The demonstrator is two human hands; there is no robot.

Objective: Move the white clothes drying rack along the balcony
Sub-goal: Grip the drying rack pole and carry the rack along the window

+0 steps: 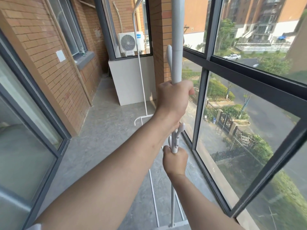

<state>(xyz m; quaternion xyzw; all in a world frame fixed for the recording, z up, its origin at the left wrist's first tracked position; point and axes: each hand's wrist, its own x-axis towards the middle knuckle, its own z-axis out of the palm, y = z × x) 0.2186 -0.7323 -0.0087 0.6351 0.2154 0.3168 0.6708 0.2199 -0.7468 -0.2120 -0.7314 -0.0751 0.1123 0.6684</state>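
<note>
The white clothes drying rack [175, 63] stands close to the balcony's glass wall, its near upright pole rising past the top of the frame. My left hand [172, 98] is wrapped around that pole at chest height. My right hand [175, 161] grips the same pole lower down, just below a cluster of white hook pegs. The rack's far upright and curved foot stand further down the balcony, and thin rails run along the floor between the two ends. The rack's top bar is out of sight.
A brick wall with a window sill [84, 59] lines the left side. Dark-framed glass panels [249, 67] close the right side. A white low wall [131, 80] ends the balcony, with an air conditioner unit [130, 42] behind glass. Bare concrete floor [106, 133] lies between.
</note>
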